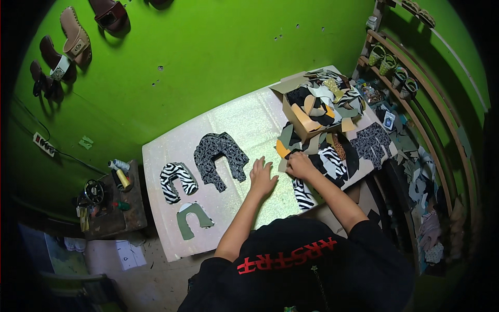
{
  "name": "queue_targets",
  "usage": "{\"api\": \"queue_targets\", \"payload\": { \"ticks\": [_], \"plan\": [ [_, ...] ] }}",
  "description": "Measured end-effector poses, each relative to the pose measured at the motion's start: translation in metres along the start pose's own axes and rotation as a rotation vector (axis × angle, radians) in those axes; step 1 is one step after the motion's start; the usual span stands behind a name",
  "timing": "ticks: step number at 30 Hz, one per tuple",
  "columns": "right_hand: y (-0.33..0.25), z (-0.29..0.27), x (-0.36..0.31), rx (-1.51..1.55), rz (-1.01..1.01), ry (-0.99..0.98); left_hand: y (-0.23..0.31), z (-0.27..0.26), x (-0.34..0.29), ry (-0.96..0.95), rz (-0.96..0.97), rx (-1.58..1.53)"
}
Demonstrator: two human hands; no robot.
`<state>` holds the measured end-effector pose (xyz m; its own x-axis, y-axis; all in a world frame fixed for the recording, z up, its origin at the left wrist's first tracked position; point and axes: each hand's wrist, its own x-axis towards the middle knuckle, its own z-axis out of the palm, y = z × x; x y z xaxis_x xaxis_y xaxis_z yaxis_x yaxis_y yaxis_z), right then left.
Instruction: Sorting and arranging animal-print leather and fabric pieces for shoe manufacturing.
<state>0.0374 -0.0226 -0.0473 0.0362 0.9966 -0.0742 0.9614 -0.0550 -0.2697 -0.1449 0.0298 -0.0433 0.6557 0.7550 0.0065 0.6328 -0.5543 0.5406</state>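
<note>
My left hand point(263, 177) lies on the pale table sheet with its fingers spread, holding nothing. My right hand point(300, 165) is curled at the near left edge of a loose pile of cut material scraps point(327, 158); what its fingers grip is hidden. Beside it, a zebra-print strip point(303, 194) hangs toward the near edge. To the left of my hands lie arch-shaped pieces: a large black-and-grey patterned one point(207, 157), a zebra-print one point(167, 182) and an olive green one point(183, 223).
A cardboard box point(300, 120) heaped with scraps stands behind the pile. More patterned pieces point(371, 144) lie at the table's right end. A sewing machine point(94, 192) and thread spools point(123, 179) are at the left. Sandals point(77, 44) hang on the green wall; a shoe rack point(410, 93) stands right.
</note>
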Motion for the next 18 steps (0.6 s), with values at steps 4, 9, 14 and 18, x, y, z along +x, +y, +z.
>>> {"api": "queue_targets", "payload": {
  "ticks": [4,9,14,18],
  "plan": [
    [0.0,-0.02,0.008,-0.062,0.086,-0.224,0.003,0.016,0.011,-0.122,0.144,-0.084],
    [0.009,-0.022,0.034,0.21,0.294,0.024,0.014,0.035,0.01,-0.254,0.256,-0.227],
    [0.015,-0.015,0.064,0.219,0.523,0.084,0.026,0.036,0.007,-0.396,0.173,-0.12],
    [0.016,-0.001,0.076,0.179,0.601,0.13,0.021,0.035,0.008,-0.388,0.176,-0.172]
  ]
}}
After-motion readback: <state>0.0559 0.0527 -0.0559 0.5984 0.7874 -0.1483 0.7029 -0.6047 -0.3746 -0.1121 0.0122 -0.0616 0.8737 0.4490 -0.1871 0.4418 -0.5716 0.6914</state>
